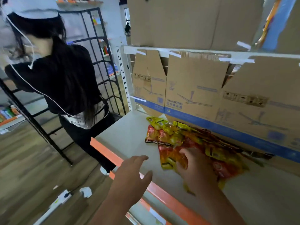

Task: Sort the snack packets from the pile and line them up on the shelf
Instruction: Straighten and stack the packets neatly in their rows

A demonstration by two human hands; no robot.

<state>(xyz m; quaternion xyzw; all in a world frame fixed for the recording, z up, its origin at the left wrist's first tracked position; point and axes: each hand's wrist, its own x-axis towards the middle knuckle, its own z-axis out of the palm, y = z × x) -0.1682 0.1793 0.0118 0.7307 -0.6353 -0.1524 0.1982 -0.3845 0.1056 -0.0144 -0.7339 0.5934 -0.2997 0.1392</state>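
A pile of red and yellow snack packets [199,143] lies on the pale shelf board [129,135], pushed against the cardboard at the back. Two red packets [152,135] marked KONCHEW lie side by side at the pile's left end, with yellow ones [158,123] behind them. My right hand [193,168] rests on the near side of the pile, fingers curled onto a red and yellow packet [168,157]. My left hand [134,172] hovers over the shelf's orange front edge [103,150], fingers straight and spread, holding nothing.
Flattened cardboard boxes [194,88] printed with ceiling fans line the shelf's back, and more cardboard sits on the shelf above. A person in black [65,82] stands close at the left beside a black wire rack [100,65]. A power strip [62,196] and crumpled paper [86,191] lie on the wooden floor.
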